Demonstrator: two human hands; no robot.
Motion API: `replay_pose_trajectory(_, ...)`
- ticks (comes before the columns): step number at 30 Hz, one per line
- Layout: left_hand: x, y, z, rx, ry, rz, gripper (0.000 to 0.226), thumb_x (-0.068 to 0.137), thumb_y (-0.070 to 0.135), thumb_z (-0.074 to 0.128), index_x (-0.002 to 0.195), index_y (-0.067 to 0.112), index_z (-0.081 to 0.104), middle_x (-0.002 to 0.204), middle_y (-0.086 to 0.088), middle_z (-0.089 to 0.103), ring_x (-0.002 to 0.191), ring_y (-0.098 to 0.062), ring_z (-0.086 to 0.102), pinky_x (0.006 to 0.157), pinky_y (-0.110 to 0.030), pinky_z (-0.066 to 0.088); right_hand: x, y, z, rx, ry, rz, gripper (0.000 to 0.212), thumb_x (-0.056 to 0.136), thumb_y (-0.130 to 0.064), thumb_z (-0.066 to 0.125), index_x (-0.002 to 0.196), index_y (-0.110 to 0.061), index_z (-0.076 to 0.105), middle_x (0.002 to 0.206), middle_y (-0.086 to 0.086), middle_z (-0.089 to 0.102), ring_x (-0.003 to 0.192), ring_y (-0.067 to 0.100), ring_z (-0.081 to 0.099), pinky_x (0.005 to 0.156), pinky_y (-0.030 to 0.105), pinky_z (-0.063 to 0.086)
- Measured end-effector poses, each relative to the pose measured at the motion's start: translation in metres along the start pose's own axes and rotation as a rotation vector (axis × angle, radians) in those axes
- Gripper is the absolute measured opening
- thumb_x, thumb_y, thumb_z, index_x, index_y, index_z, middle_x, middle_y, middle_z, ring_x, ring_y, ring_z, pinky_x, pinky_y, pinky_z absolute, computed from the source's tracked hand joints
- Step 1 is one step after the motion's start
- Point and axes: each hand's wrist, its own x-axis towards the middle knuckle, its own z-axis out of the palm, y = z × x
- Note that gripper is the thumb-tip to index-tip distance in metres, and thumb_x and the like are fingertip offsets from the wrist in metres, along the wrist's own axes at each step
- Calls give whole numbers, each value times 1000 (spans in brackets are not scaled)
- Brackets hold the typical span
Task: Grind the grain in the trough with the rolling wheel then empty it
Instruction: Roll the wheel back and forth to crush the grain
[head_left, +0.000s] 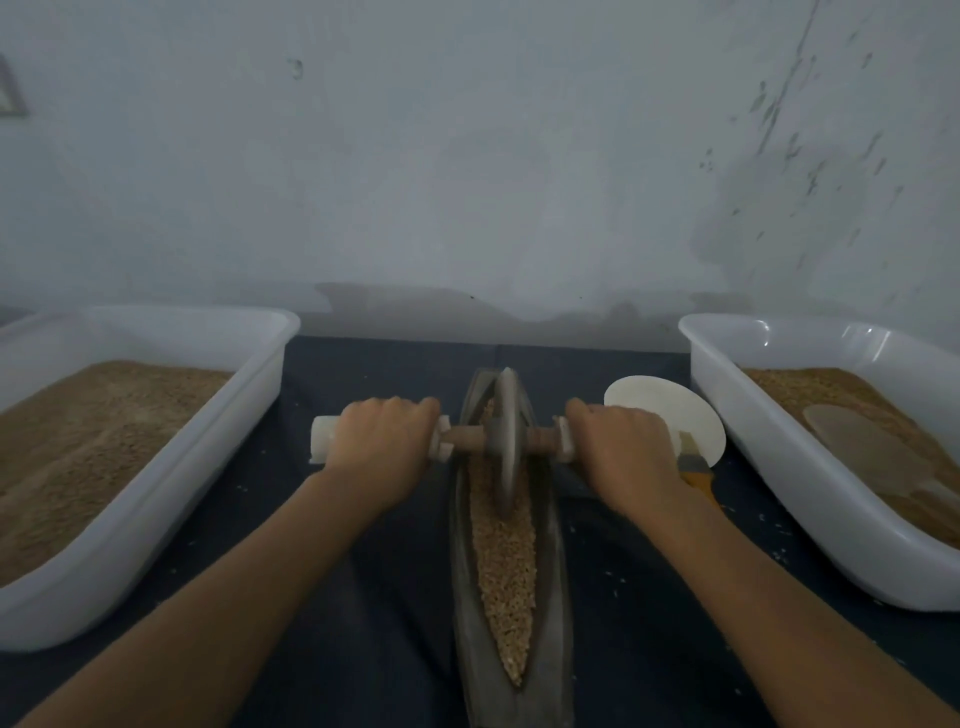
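Note:
A long, narrow grey trough (463, 587) lies lengthwise in front of me on a dark cloth. Tan grain (506, 566) fills its groove. A grey disc wheel (506, 441) stands upright in the groove toward the far end, on a wooden axle with white handle ends. My left hand (382, 444) grips the left handle. My right hand (626, 452) grips the right handle. Both arms reach forward on either side of the trough.
A white plastic tub (156, 499) of brown meal sits at the left. Another white tub (810, 499) of grain stands at the right, with a pale scoop lying in it. A round white plate (660, 410) and an orange-handled tool (701, 475) lie behind my right hand. A grey wall rises behind.

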Motion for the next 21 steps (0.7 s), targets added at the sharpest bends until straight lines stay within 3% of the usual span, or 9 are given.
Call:
replay_pose_trajectory(4,-54,1,-11,-77,-101,28,30,82,44,60,83,37,31,82,12,52,71,-9,51,64,-28,39,-55,-6,-26,-15,-18,-111,31,71,-28,75,90,-24,52,79,-4,62,64,14,57,56,27,42)
replay_pose_trajectory(7,-90,0,-24,-56,-122,35,32,79,55,54,80,39,26,75,14,40,67,-6,43,58,-29,28,-85,-11,-46,34,98,-171,46,34,-16,87,65,-20,53,53,-2,51,41,15,46,42,26,26)
replay_pose_trajectory(9,-97,0,-28,-32,-111,41,31,79,59,50,82,39,26,75,14,40,66,-6,40,56,-30,24,-88,-10,-48,35,94,-160,51,24,-14,88,58,-20,50,46,-2,46,35,14,41,41,25,20)
replay_pose_trajectory(11,-87,0,-29,-52,-146,33,30,80,57,52,84,39,28,78,16,43,67,-5,39,58,-29,27,-80,-10,-43,40,-1,-140,49,31,-19,89,65,-21,53,52,0,51,40,13,47,42,25,25)
replay_pose_trajectory(14,-52,0,-15,-58,-144,9,26,82,47,56,83,36,33,84,14,53,71,-8,51,63,-29,35,-50,-8,-20,-38,-107,-66,23,79,-24,66,95,-23,48,89,-3,63,73,16,60,61,30,45)
replay_pose_trajectory(15,-38,-1,-9,-41,-109,0,24,82,44,56,84,34,35,86,12,57,74,-11,56,63,-30,37,-38,-6,-13,-35,-88,-34,17,85,-23,59,97,-23,46,92,-3,63,77,17,60,65,31,46)
replay_pose_trajectory(19,3,-6,4,-73,-67,-9,15,87,42,54,87,30,45,85,6,61,77,-19,60,67,-32,45,6,-3,-1,-55,-13,-1,14,87,-25,59,94,-21,48,89,0,65,74,20,61,63,31,46)
replay_pose_trajectory(21,3,-8,5,-104,-88,3,16,87,43,56,87,31,44,82,8,58,73,-15,57,67,-32,46,9,-4,-6,-62,-1,-17,13,86,-25,59,94,-20,50,89,1,65,74,20,61,63,31,46)
